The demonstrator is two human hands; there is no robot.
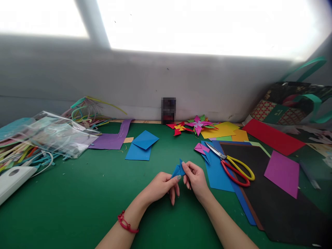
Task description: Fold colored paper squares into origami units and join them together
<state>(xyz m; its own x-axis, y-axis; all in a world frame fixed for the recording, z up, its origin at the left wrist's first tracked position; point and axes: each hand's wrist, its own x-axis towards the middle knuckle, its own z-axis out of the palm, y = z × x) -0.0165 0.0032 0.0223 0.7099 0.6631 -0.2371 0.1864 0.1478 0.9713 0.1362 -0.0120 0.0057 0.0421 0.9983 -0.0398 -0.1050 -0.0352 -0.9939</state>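
Observation:
A small folded blue paper piece (177,170) is held up over the green table between my two hands. My left hand (164,186) pinches its lower left part between thumb and fingers. On its right side, my right hand (194,177) grips the edge with thumb and forefinger. Two blue paper squares (138,153) lie partly overlapped beyond my left hand. Past my right hand are a small folded pink piece (201,148) and a folded blue piece (206,157). Scissors (234,166) with red and yellow handles rest on the sheets at the right.
Folded paper stars (198,125), yellow paper (220,130) and a dark upright object (168,110) are at the back. A plastic bag (70,138), colored strips and a white device (15,181) lie left. Black sheets (269,193), red paper (275,136) and a patterned bag (282,103) are right.

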